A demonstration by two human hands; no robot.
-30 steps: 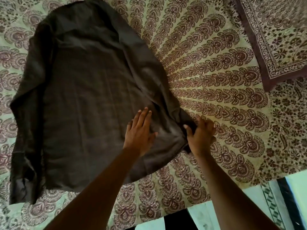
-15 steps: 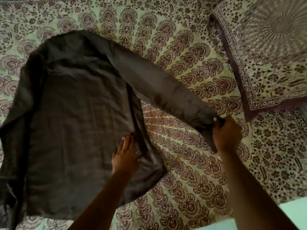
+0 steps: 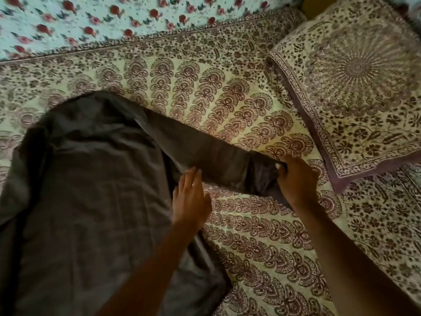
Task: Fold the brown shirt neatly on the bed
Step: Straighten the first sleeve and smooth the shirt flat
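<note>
Brown cloth takes up the left half of the view: one shirt [image 3: 86, 190] lies spread flat on the bed [image 3: 262, 242], whose cover is a cream sheet printed with maroon scalloped shapes. One sleeve [image 3: 205, 153] stretches out from the shirt's body toward the right. The right hand [image 3: 296, 181] holds the sleeve's cuff end, its grip clamped on the fabric with fingers curled round it. The left hand [image 3: 190, 199] rests at the shirt's right edge just below the sleeve, its fingers straight and slightly apart, holding nothing. One pillow [image 3: 355, 87] in a matching print sits at the upper right, apart from the shirt. A pale cloth [image 3: 114, 17] with red flowers runs along the top
</note>
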